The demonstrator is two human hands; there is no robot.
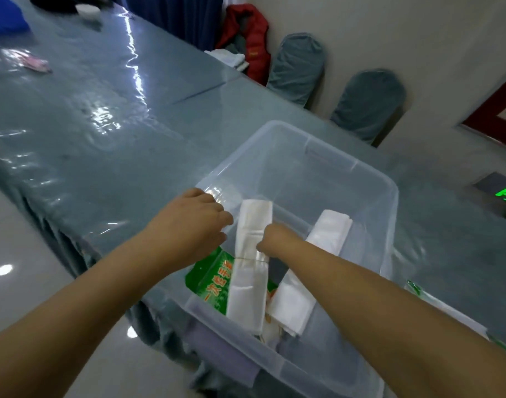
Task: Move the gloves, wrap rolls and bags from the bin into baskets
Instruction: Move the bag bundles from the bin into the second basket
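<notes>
A clear plastic bin (pixel 369 179) stands on the table's near corner. Inside it lie a long white bundle of bags (pixel 251 271) tied with a rubber band, a second white bundle (pixel 312 271) to its right, and a green glove packet (pixel 214 282) beneath the first. My left hand (pixel 200 222) reaches over the bin's left rim, fingers curled beside the first bundle's upper part. My right hand (pixel 274 239) is down in the bin and grips that bundle's right edge near its middle; its fingers are mostly hidden.
The long table (pixel 88 124) has a glossy blue-grey cover. A pink item (pixel 36 64) and a white bowl (pixel 86 11) lie far off on it. Covered chairs (pixel 366 104) stand along the wall. Another packet (pixel 447 314) lies right of the bin.
</notes>
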